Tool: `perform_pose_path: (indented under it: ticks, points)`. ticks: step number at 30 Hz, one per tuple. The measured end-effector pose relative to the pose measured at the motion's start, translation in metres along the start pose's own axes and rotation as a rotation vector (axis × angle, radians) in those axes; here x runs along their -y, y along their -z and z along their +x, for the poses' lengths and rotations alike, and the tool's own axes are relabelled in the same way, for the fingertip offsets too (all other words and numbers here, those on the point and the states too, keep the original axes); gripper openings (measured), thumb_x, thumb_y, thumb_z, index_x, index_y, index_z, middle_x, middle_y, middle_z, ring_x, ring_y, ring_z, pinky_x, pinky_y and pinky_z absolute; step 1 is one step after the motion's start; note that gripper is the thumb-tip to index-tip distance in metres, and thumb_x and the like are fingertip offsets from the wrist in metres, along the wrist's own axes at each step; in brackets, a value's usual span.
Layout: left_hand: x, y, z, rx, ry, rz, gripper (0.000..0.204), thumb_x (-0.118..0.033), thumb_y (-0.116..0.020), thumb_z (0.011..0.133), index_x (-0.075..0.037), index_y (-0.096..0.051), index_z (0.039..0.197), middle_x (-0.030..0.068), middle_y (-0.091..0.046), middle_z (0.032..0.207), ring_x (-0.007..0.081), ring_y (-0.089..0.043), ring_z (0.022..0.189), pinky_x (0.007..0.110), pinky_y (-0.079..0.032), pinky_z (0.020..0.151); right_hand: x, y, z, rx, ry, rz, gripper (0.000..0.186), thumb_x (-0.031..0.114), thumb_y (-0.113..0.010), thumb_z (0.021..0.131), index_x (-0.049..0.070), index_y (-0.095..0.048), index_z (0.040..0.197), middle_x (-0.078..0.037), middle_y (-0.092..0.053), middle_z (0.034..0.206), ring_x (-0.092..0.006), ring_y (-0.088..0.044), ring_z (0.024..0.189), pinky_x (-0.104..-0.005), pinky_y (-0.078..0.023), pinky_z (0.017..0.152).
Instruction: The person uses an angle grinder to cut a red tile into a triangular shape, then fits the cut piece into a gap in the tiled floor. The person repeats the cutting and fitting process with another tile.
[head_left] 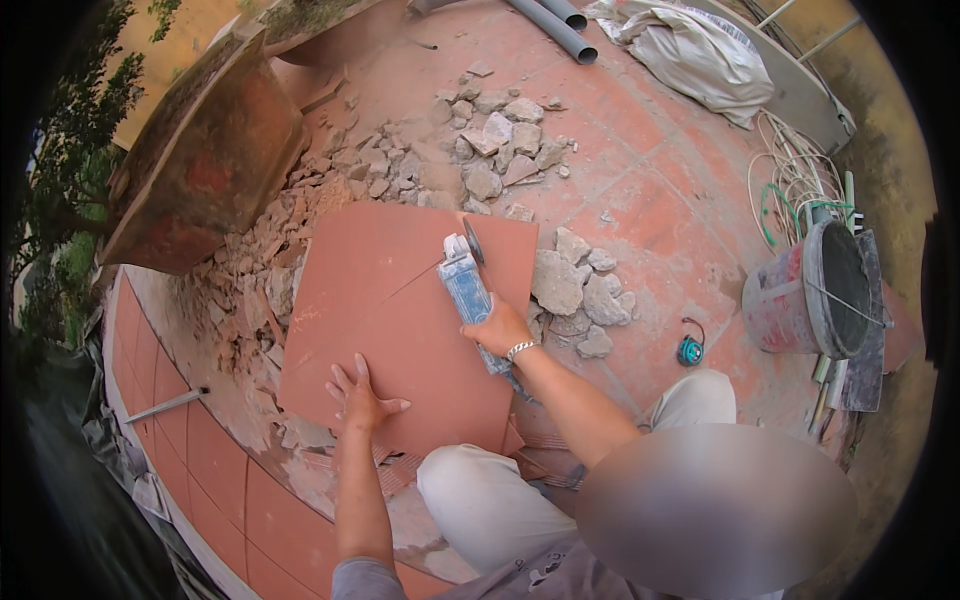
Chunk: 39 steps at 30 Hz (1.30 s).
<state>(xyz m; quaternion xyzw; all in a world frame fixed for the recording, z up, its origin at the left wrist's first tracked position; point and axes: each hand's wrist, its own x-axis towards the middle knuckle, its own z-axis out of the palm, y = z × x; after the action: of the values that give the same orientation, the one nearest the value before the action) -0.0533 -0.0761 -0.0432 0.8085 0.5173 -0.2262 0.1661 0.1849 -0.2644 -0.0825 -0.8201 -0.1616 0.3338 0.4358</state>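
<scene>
A large square terracotta tile (400, 290) lies before me over rubble. My left hand (362, 398) rests on its near left part, fingers spread and flat, holding nothing. In my right hand (503, 328) is a blue angle grinder (465, 283), gripped round its body. The grinder's disc (473, 241) stands on edge by the tile's far right part; whether it touches the tile I cannot tell. A thin dark line runs across the tile to the left of the grinder head. Its cord trails from the rear end, near my knee.
Broken concrete chunks (560, 283) lie right of the tile, more rubble beyond it. A rusty metal trough (215, 160) stands far left. At right are a teal tape measure (690, 349), a mortar-stained bucket (800, 290) and coiled cable (790, 165). Grey pipes (555, 33) and a white sack (690, 60) lie beyond.
</scene>
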Motion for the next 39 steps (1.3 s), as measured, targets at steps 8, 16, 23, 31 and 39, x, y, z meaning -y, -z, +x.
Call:
perform_pose_path:
  ticks: [8,16,23,31,39]
  points:
    - [-0.0038,0.0032,-0.0039,-0.005,0.004,-0.020,0.151,-0.038,-0.104,0.054,-0.031,-0.009,0.171,0.0228,0.010,0.177,0.0562,0.002,0.159,0.085,-0.032,0.109,0.0055,0.0037,-0.0015,0.040,-0.017,-0.028,0.075,0.040,-0.080,0.073,-0.007,-0.058,0.128,-0.029,-0.073,0.115,-0.0412,-0.072,0.110,-0.0453,-0.055,0.097]
    - [-0.0053,0.0052,-0.0048,-0.005,0.006,-0.033,0.152,-0.036,-0.105,0.054,-0.030,-0.009,0.172,0.0241,0.010,0.177,0.0567,0.002,0.159,0.085,-0.031,0.109,0.0056,0.0036,-0.0048,0.026,0.005,0.008,0.070,0.037,-0.080,0.074,-0.005,-0.060,0.126,-0.026,-0.074,0.113,-0.0390,-0.073,0.106,-0.0444,-0.056,0.093]
    - [-0.0039,0.0056,-0.0044,0.000,0.008,-0.034,0.153,-0.037,-0.105,0.053,-0.031,-0.009,0.171,0.0241,0.011,0.176,0.0572,0.003,0.159,0.085,-0.031,0.109,0.0083,0.0055,-0.0068,0.041,-0.029,0.007,0.070,0.036,-0.083,0.073,-0.005,-0.062,0.127,-0.026,-0.075,0.113,-0.0372,-0.073,0.106,-0.0439,-0.057,0.093]
    - [-0.0051,0.0052,-0.0044,0.004,0.017,-0.034,0.153,-0.038,-0.105,0.053,-0.031,-0.009,0.171,0.0236,0.011,0.176,0.0568,0.003,0.159,0.085,-0.032,0.109,0.0081,0.0064,-0.0070,0.034,-0.024,-0.035,0.075,0.039,-0.082,0.072,-0.006,-0.061,0.129,-0.028,-0.074,0.115,-0.0399,-0.073,0.108,-0.0448,-0.056,0.095]
    - [-0.0065,0.0070,-0.0063,0.001,0.024,-0.030,0.152,-0.037,-0.105,0.053,-0.031,-0.009,0.171,0.0234,0.010,0.177,0.0565,0.001,0.159,0.084,-0.032,0.110,0.0038,0.0043,-0.0060,0.014,0.016,-0.030,0.068,0.037,-0.082,0.074,-0.005,-0.061,0.123,-0.027,-0.074,0.112,-0.0409,-0.073,0.107,-0.0455,-0.056,0.095]
